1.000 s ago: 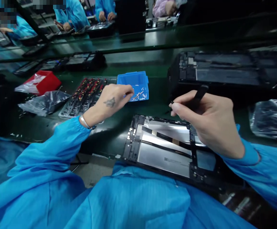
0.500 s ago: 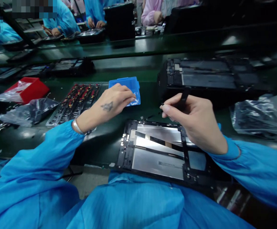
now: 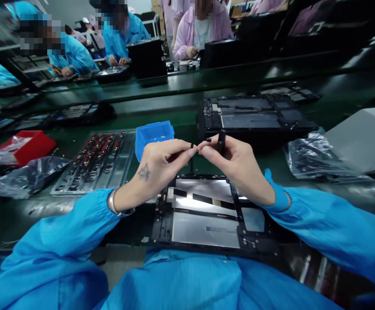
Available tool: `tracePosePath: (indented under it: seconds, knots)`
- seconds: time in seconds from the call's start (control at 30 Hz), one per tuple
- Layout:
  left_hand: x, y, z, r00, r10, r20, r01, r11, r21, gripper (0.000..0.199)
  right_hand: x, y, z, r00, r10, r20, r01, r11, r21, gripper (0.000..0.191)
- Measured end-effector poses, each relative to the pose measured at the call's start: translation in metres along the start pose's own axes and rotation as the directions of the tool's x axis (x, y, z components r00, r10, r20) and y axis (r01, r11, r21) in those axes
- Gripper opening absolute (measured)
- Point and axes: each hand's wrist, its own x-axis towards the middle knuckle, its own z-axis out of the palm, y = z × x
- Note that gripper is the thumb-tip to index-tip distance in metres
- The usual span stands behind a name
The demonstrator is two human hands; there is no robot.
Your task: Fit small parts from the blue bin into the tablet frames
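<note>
Far left of frame: red bin (image 3: 29,145) w/ plastic bag, then parts tray (image 3: 93,161) w/ rows of small red-tipped pieces, blue bin (image 3: 151,135) just right of it.

Centre: left hand (image 3: 157,165) has thumb + forefinger pressed together, pinching a tiny dark part (image 3: 192,146), too small to tell what. It sits at the fingertips, just left of the right hand (image 3: 235,165), nearly touching its thumb tip. Right hand's fingers closed round a black pen-like tool (image 3: 221,142), long axis roughly upright, tip hidden. Both hands hover above the opened tablet chassis (image 3: 207,215) at lower centre.

Right: another opened unit (image 3: 252,114) behind, plastic bag (image 3: 317,159) further right.
</note>
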Motion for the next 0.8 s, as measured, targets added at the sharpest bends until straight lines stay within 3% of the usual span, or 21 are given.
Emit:
tracePosePath:
  seconds: [0.1, 0.23, 0.3, 0.4, 0.5, 0.6, 0.7, 0.8]
  knots:
    - [0.000, 0.006, 0.001, 0.968, -0.250, 0.036, 0.245, 0.894, -0.374, 0.034, 0.000, 0.003, 0.000, 0.996, -0.008, 0.093, 0.008, 1.000, -0.001, 0.016]
    - [-0.002, 0.013, 0.006, 0.936, -0.350, 0.035, 0.319, 0.802, -0.506, 0.040, -0.003, 0.005, 0.002, 0.995, -0.088, 0.055, 0.088, 0.996, 0.002, 0.017]
    - [-0.007, 0.014, 0.005, 0.934, -0.355, 0.046, 0.333, 0.813, -0.478, 0.036, -0.005, 0.003, 0.001, 0.993, -0.118, -0.008, 0.117, 0.992, -0.052, 0.016]
    - [-0.022, 0.011, 0.000, 0.928, -0.340, 0.150, 0.371, 0.865, -0.337, 0.026, -0.011, -0.002, -0.008, 0.990, -0.139, -0.036, 0.129, 0.971, -0.203, 0.015]
    - [-0.036, 0.001, -0.009, 0.913, -0.328, 0.241, 0.367, 0.919, -0.140, 0.037, -0.018, -0.005, -0.026, 0.990, -0.116, 0.086, 0.140, 0.921, -0.364, 0.013]
    - [-0.045, -0.012, -0.014, 0.911, -0.297, 0.286, 0.302, 0.953, 0.027, 0.033, -0.027, -0.002, -0.045, 0.964, -0.006, 0.265, 0.129, 0.882, -0.452, 0.009]
    - [-0.046, -0.022, -0.012, 0.926, -0.208, 0.316, 0.195, 0.978, 0.075, 0.033, -0.035, 0.004, -0.058, 0.918, 0.149, 0.367, 0.052, 0.873, -0.485, 0.007]
    - [-0.043, -0.027, -0.005, 0.930, -0.115, 0.350, 0.099, 0.993, 0.063, 0.034, -0.038, 0.010, -0.063, 0.877, 0.277, 0.394, -0.035, 0.852, -0.522, 0.008]
